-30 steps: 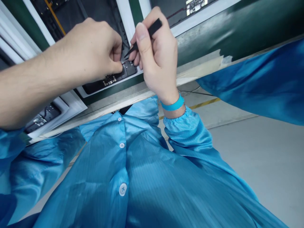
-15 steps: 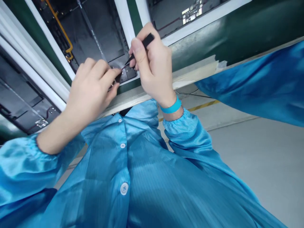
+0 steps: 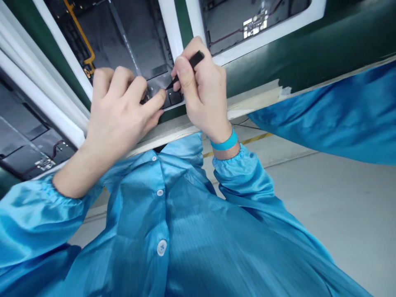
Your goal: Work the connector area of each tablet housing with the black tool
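Observation:
My right hand (image 3: 202, 93) pinches black tweezers (image 3: 195, 61) whose tips point down at the near corner of a dark panel assembly (image 3: 136, 45) lying in a white tray (image 3: 168, 29). My left hand (image 3: 119, 113) rests on the same corner with its fingers curled and its fingertips pressing a small black part (image 3: 173, 98) beside the tweezer tips. A blue wristband (image 3: 225, 142) circles my right wrist. I cannot make out anything between the left fingers.
A green conveyor belt (image 3: 309, 49) carries more white trays: one at the left (image 3: 37, 136) and one at the upper right with a small circuit board (image 3: 255, 24). A yellow cable (image 3: 81, 35) runs inside the middle panel. Another person's blue sleeve (image 3: 334, 119) reaches in from the right.
My left hand has drawn back toward me and turned, so its fingertips press the panel corner instead of pinching above it. The view has shifted, showing more of the trays.

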Motion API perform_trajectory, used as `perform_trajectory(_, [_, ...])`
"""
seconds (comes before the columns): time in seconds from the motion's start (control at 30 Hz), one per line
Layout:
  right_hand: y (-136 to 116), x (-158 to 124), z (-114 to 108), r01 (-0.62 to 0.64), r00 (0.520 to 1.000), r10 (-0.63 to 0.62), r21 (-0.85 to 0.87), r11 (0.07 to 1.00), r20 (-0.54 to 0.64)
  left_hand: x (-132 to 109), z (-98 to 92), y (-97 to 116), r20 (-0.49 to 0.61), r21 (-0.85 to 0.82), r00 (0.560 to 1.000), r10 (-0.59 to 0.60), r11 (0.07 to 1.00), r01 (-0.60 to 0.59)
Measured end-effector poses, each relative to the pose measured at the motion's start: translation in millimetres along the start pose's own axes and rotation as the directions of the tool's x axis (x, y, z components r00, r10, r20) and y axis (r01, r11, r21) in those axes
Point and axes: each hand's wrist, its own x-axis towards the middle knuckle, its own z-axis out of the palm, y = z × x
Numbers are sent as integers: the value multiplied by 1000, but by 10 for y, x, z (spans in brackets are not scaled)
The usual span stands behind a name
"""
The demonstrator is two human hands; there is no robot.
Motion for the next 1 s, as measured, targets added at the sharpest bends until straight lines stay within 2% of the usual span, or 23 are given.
perform_trajectory(0.13, [10,-7,-24,-67,996,71,-63,996,58,111,-201,32,112,-2,992,55,999,-55])
perform_trajectory(0.23, [0,-1,-44,-103,992,106,-51,993,65,119,-232,37,130,29,989,68,997,-72])
perform_trajectory(0.37, [4,19,-36,-70,996,70,1,998,55,-37,-108,8,25,46,997,70,996,-71])
perform_trajectory(0.5, [15,27,-18,-33,998,33,8,999,44,-242,42,-5,-80,-8,997,23,1000,-24])
perform_trajectory(0.7, [22,25,-24,73,997,-74,41,997,20,-302,99,8,-65,-50,997,-37,998,34])
perform_trajectory(0.83, [-12,20,-67,-6,996,5,5,1000,87,-272,124,-14,-67,-85,997,-31,996,25])
perform_trajectory(1.0, [-17,-2,-50,29,999,-29,-2,1000,38,-267,155,21,-76,-104,996,-56,993,48])
